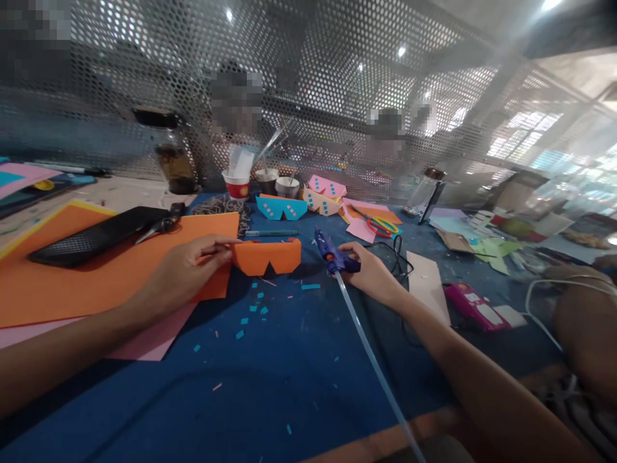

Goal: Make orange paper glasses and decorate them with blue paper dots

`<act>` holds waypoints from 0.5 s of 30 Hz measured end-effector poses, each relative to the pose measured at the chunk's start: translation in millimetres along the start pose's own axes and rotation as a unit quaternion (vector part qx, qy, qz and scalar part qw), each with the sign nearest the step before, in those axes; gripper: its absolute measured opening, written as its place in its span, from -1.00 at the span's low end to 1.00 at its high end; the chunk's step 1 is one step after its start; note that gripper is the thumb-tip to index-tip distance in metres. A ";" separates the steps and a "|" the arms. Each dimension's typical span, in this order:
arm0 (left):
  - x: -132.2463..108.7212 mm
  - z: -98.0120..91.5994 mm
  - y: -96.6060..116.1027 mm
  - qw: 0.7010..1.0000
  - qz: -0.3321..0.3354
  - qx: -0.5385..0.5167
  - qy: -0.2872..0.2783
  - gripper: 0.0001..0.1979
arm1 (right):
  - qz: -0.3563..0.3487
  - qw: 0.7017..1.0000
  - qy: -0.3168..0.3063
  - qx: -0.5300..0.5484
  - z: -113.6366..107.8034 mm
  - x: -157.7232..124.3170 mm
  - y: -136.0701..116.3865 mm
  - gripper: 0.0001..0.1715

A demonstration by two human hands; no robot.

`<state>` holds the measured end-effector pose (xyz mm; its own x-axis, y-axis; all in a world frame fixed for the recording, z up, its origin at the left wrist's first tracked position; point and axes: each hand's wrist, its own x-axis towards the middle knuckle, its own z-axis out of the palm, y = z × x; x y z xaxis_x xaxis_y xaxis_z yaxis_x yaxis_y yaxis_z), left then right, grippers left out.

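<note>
My left hand [205,260] pinches the left end of an orange paper glasses shape [267,257], which stands upright just above or on the blue tabletop. My right hand [366,273] is wrapped round a dark blue hot glue gun [332,253]. A long clear glue stick [371,354] runs out of its back toward me, and the nozzle points away. Small blue paper squares [245,320] lie scattered in front of the orange piece. Behind it stand a blue paper glasses shape [282,208] and peach and pink ones [322,202] with small squares stuck on.
Orange sheets [212,225] at left carry a black phone-like slab [99,238] and small scissors [161,223]. A jar [174,161] and paper cups [237,184] stand at the back. Yellow-handled scissors [383,225], a cable [398,257] and a magenta device [475,307] lie right. Another person's arm [588,321] is at far right.
</note>
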<state>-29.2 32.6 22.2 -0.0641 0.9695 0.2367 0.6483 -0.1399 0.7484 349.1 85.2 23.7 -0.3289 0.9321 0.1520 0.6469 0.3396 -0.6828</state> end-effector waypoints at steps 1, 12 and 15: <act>-0.3 -0.1 0.0 1.000 0.000 -0.002 0.007 -0.52 | 0.006 1.000 -0.002 -0.016 -0.5 -0.1 -0.9 -0.38; -2.7 0.7 -9.6 0.997 0.035 -0.065 0.027 -0.54 | -0.022 0.992 -0.048 -0.115 -0.3 -7.2 -7.3 -0.33; -2.1 1.6 -15.6 0.995 0.047 -0.083 0.031 -0.47 | -0.024 0.991 -0.057 -0.121 -0.7 -8.3 -7.9 -0.31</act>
<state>-38.0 33.1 9.0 -0.0594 0.9365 0.3455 0.5195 -0.2665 0.8118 347.3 74.9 28.4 -0.4296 0.8987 0.0887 0.7703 0.4159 -0.4834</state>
